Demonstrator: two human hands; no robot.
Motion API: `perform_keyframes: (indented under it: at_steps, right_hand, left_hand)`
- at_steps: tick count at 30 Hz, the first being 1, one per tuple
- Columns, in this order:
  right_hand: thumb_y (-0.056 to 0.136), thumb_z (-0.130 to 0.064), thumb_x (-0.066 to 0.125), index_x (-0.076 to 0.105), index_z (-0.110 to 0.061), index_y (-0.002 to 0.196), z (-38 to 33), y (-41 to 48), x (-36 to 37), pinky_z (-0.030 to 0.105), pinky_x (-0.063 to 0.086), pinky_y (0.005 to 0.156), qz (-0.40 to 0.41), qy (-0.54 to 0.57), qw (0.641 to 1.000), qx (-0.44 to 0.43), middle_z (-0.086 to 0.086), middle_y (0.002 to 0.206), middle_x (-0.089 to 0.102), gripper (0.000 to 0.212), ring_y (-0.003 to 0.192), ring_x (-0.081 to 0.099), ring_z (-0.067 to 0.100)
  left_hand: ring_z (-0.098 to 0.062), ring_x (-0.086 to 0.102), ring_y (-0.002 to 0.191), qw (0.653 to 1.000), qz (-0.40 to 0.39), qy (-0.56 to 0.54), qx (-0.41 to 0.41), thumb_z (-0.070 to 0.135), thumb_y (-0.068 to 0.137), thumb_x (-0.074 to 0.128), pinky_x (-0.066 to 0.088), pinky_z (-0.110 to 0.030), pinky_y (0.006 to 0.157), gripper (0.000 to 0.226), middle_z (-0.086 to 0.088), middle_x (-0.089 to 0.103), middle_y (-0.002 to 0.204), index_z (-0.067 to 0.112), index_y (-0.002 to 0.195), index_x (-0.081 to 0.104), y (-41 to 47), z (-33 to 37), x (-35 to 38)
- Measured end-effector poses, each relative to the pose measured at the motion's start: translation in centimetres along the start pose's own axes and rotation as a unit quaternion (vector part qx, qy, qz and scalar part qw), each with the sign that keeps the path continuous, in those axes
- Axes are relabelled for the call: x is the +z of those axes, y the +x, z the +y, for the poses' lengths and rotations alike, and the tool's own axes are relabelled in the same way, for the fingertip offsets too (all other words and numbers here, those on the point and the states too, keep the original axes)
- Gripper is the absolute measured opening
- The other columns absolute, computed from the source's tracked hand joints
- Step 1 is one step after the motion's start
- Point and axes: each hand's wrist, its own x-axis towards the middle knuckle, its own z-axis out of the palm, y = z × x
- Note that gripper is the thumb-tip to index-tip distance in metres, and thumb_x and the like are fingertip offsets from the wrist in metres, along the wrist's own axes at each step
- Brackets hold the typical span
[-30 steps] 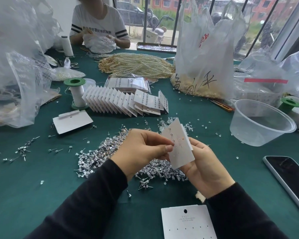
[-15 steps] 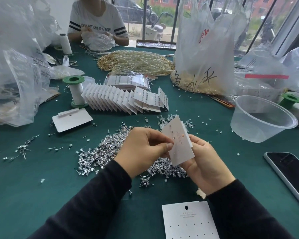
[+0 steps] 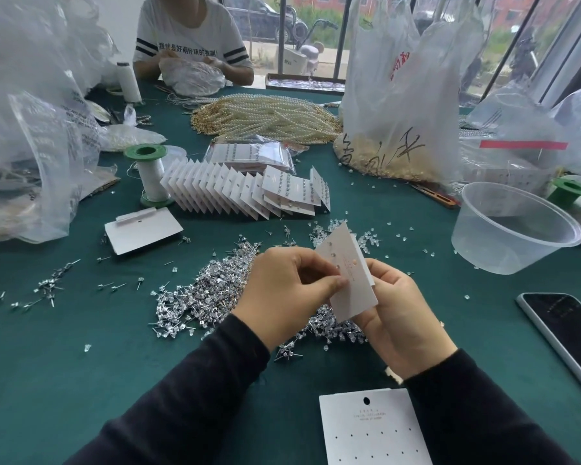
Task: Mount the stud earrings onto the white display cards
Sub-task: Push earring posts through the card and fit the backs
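One white card [image 3: 356, 286] — tilted, rectangular, faintly dotted.

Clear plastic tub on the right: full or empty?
Empty. The clear plastic tub stands upright, and its bare bottom shows through the wall.

On the tabletop [image 3: 47, 364], the stud pile [image 3: 208, 297] lies under both hands, the card row [image 3: 235, 193] behind it, a tub [image 3: 514, 229] right, a phone [image 3: 564, 330] nearer.

two hands [image 3: 289, 293] [image 3: 399, 320], one held card [image 3: 353, 286], two spools [image 3: 148, 176] [image 3: 572, 191]
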Motion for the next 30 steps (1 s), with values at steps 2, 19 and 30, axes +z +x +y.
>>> perform_keyframes:
  at_steps: [2,19,30]
  right_hand:
    - [0.07,0.003,0.064,0.063,-0.004,0.08,0.3,0.1,-0.1,0.024,0.049,0.046,0.013,-0.035,0.999,-0.02,0.004,0.064,0.067,0.012,0.053,0.06,0.013]
    - [0.075,0.002,0.068,0.066,0.0,0.078,1.7,0.7,0.0,0.021,0.045,0.075,0.096,-0.519,0.722,-0.446,0.011,0.086,0.06,0.004,0.08,0.058,0.021]
    - [0.075,0.008,0.065,0.063,0.0,0.077,1.8,0.8,0.0,0.008,0.041,0.07,0.071,-0.517,0.742,-0.419,0.009,0.087,0.058,0.008,0.077,0.055,0.016]
  left_hand:
    - [-0.019,0.064,0.057,1.0,0.007,0.022,0.009,0.01,0.072,0.075,0.057,-0.033,0.061,0.003,-0.01,0.07,0.064,0.008,0.073,0.073,-0.2,0.0,0.2]
    - [-0.015,0.059,0.045,0.9,-0.041,-0.334,-0.278,-0.012,0.08,0.045,0.052,-0.023,0.045,0.023,-0.009,0.059,0.056,0.002,0.065,0.054,0.3,0.0,-0.2]
    - [-0.015,0.067,0.058,0.918,-0.048,-0.307,-0.248,0.005,0.083,0.059,0.056,-0.026,0.054,0.007,-0.009,0.071,0.069,0.002,0.081,0.064,0.1,-0.5,0.3]
